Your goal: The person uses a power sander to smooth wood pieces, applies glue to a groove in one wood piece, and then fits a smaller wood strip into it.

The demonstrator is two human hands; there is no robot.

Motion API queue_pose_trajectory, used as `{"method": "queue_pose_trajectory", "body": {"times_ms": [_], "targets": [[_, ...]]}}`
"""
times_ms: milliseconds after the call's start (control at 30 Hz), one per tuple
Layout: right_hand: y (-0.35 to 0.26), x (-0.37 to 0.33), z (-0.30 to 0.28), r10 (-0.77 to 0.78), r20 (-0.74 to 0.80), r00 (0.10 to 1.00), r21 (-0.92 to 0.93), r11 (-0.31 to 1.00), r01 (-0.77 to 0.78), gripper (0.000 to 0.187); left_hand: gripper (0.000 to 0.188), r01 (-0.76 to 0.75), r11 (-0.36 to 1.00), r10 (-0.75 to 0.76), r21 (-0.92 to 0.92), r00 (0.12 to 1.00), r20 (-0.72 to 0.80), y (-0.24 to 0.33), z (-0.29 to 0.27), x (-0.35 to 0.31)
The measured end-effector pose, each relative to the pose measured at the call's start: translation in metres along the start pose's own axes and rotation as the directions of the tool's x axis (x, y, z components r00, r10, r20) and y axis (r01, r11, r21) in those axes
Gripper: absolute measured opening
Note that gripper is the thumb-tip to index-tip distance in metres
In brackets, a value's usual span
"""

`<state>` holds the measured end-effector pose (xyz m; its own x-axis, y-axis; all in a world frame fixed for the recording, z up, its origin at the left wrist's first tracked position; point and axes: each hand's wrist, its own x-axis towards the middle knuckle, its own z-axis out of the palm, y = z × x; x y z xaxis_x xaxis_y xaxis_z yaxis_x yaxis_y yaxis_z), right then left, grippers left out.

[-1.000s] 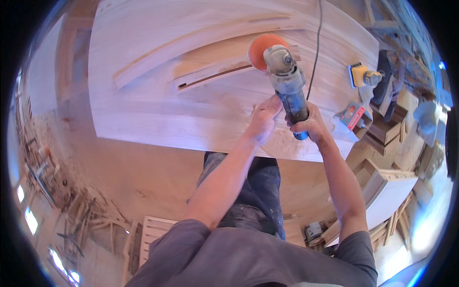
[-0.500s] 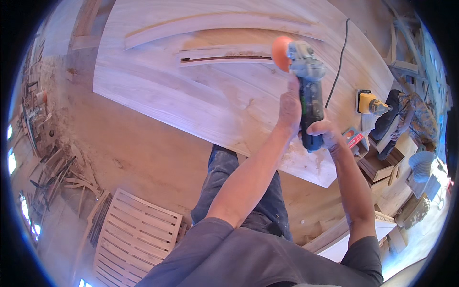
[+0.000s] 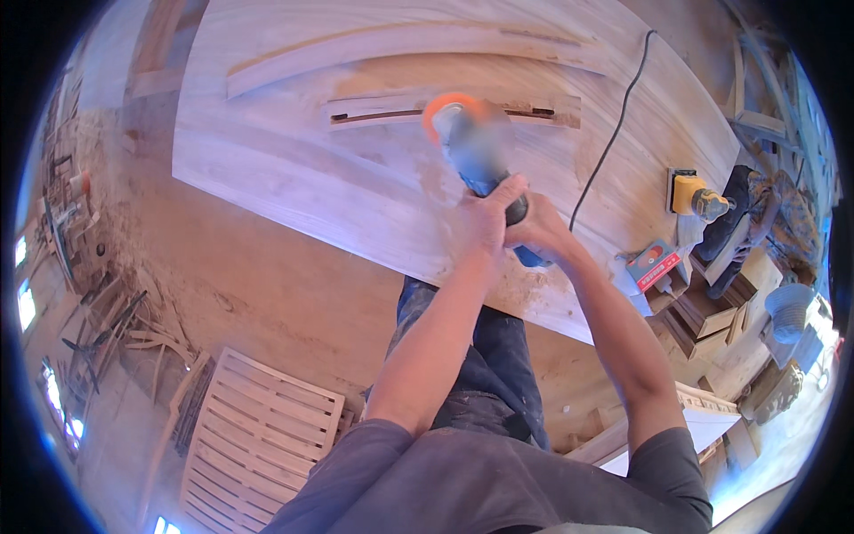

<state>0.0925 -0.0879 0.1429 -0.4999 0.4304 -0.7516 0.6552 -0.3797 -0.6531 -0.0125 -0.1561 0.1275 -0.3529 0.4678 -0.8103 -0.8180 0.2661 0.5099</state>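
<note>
Both of my hands are wrapped around the body of an angle grinder (image 3: 480, 165) with an orange disc at its head. My left hand (image 3: 485, 214) grips the middle of it; my right hand (image 3: 541, 227) closes round the rear end. The disc is over a narrow wooden strip (image 3: 382, 114) with a dark slot along it, lying on a large pale board (image 3: 356, 182). Blur hides whether the disc touches the strip. Beyond the strip lies a long curved piece of wood (image 3: 400, 43). A dark cord (image 3: 614, 133) runs across the board.
At the board's right side sits a yellow sander (image 3: 689, 194), near a red and grey box (image 3: 654, 264). Wooden drawers (image 3: 703, 316) stand beyond the board's edge. A slatted wooden panel (image 3: 258, 436) lies at lower left. Scrap wood (image 3: 98, 311) is piled on the floor at far left.
The grinder has moved left and toward me, its head tilting to the left, so the disc is now over the slotted strip. Both hands moved with it and kept their grip.
</note>
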Motion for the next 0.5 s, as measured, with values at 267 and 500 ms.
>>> {"method": "queue_pose_trajectory", "body": {"times_ms": [267, 500], "targets": [[-0.020, 0.036, 0.023, -0.021, 0.035, 0.999, -0.014, 1.000, 0.021, 0.058, 0.018, 0.009, 1.000, -0.009, -0.028, 1.000, -0.018, 0.029, -0.018, 0.028], [-0.006, 0.005, 0.007, 0.109, -0.072, 0.992, -0.011, 0.994, -0.110, 0.066, 0.025, 0.055, 0.985, -0.058, 0.163, 0.998, 0.015, 0.004, 0.002, 0.014]]}}
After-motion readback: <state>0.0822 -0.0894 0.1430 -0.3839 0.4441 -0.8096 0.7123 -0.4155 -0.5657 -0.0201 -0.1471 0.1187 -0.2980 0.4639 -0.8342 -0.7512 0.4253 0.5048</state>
